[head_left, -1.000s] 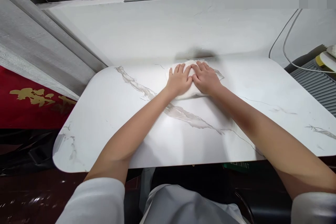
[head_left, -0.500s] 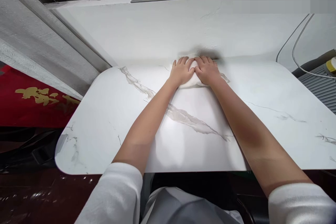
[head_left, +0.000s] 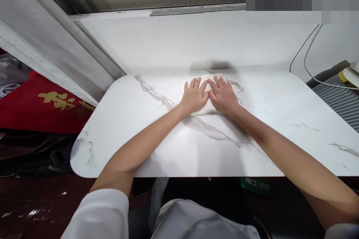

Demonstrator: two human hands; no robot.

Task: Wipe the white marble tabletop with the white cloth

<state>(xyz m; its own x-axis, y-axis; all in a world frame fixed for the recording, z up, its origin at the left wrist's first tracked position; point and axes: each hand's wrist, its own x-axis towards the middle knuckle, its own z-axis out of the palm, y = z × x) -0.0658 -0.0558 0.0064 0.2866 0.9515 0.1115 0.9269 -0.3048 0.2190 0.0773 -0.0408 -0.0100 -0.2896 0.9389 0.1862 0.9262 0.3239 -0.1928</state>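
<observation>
A white cloth (head_left: 206, 110) lies folded on the marble-patterned white table (head_left: 174, 145), in the middle toward the wall. Flat on its left part rests my left hand (head_left: 195, 97), fingers spread and pointing at the wall. My right hand (head_left: 223, 95) presses on the right part in the same way, palm down. The two thumbs meet at the centre of the cloth. Both hands cover much of the cloth, so only its front edge, far edge and the gaps between fingers show.
A white wall (head_left: 182, 41) borders the table's far side. At left stands a grey-white panel (head_left: 53, 37) beside a red cloth with gold characters (head_left: 56, 110). Thin cables (head_left: 307, 50) hang at right near a grey ribbed object (head_left: 340, 97).
Both hands and the cloth have slid back from the wall toward my body, and my elbows have spread outward. The view has shifted slightly.
</observation>
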